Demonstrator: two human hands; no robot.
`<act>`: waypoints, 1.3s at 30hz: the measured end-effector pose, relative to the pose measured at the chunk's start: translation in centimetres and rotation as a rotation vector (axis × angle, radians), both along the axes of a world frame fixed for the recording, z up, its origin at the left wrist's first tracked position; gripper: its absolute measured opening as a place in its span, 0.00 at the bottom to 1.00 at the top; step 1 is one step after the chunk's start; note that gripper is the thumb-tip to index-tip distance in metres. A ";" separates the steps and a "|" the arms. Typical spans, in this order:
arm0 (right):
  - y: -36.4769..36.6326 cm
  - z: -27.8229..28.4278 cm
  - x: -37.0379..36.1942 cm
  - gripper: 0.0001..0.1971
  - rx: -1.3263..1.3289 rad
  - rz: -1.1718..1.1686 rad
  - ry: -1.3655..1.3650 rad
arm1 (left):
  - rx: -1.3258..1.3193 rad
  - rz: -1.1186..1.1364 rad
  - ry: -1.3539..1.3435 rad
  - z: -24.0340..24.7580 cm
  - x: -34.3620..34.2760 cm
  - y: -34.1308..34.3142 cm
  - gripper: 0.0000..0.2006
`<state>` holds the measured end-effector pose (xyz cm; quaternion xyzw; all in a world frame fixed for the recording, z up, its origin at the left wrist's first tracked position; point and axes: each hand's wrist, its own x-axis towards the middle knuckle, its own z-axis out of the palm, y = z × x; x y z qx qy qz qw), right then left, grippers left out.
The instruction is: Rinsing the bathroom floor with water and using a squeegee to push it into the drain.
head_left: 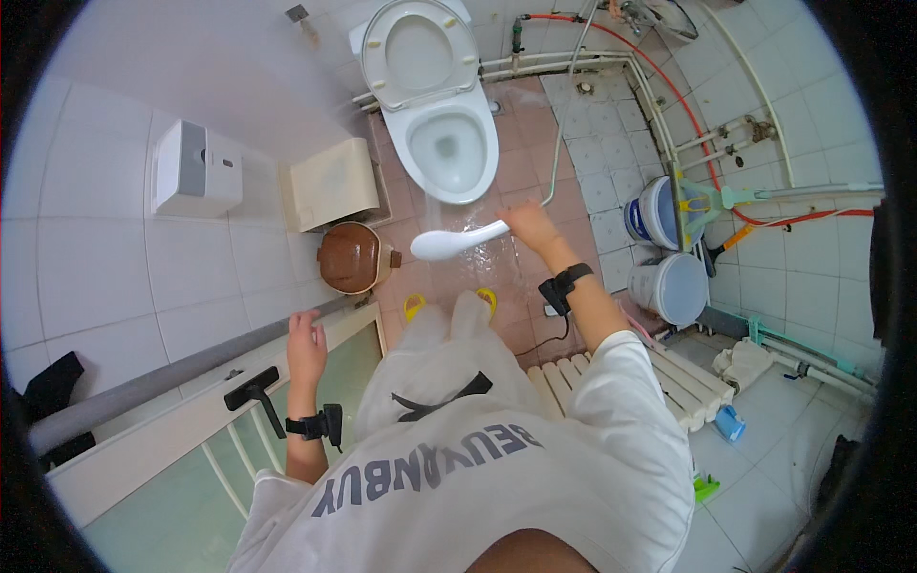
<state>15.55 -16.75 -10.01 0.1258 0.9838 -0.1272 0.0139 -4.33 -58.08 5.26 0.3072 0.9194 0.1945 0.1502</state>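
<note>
A white handheld shower head (449, 244) lies level in my right hand (528, 225), whose fingers are wrapped round its handle. From that hand a pale hose (562, 134) runs up toward the back wall. Fine spray seems to leave the head toward the wet pink floor tiles (521, 277) at the toilet's base. Just beyond stands a white toilet (441, 143) with lid and seat raised. My left hand (307, 346) holds nothing; its fingers are loosely apart above the white door (358, 329), near a grey pipe (215, 349). Whether it touches the door, I cannot tell.
Left of the toilet are a brown-lidded bin (353, 258) and a cream box (334, 184). White buckets (673, 286) line the right side. A slatted white bench (669, 382) sits near my right elbow. A red hose (659, 76) follows the back wall.
</note>
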 end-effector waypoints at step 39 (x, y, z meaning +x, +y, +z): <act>-7.5 -6.5 -0.7 0.11 -0.058 0.322 -0.509 | -0.030 0.090 -0.194 -3.0 -0.8 -6.4 0.12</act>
